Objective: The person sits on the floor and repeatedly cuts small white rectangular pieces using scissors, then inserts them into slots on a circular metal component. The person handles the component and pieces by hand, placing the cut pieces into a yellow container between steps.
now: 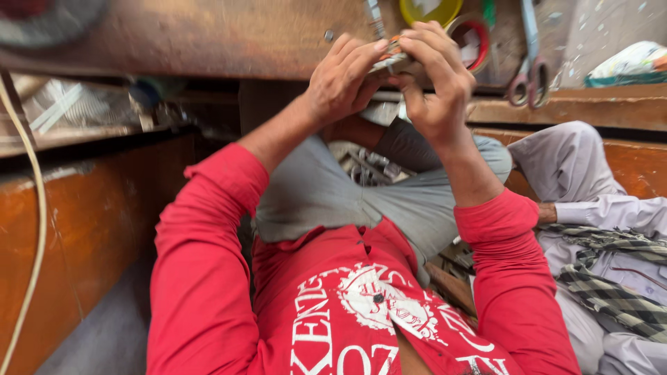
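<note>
Head view: left hand (342, 82) and right hand (432, 78), both curled, pinch between them a small grey-and-orange metal part (390, 61) at the worn wooden bench (208, 38) edge, seemingly bracing it; grey-handled scissors (529, 76) lie nearby.

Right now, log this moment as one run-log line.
left hand: grips small part | right hand: grips same part | scissors: on bench, untouched | second person: seated at right
</note>
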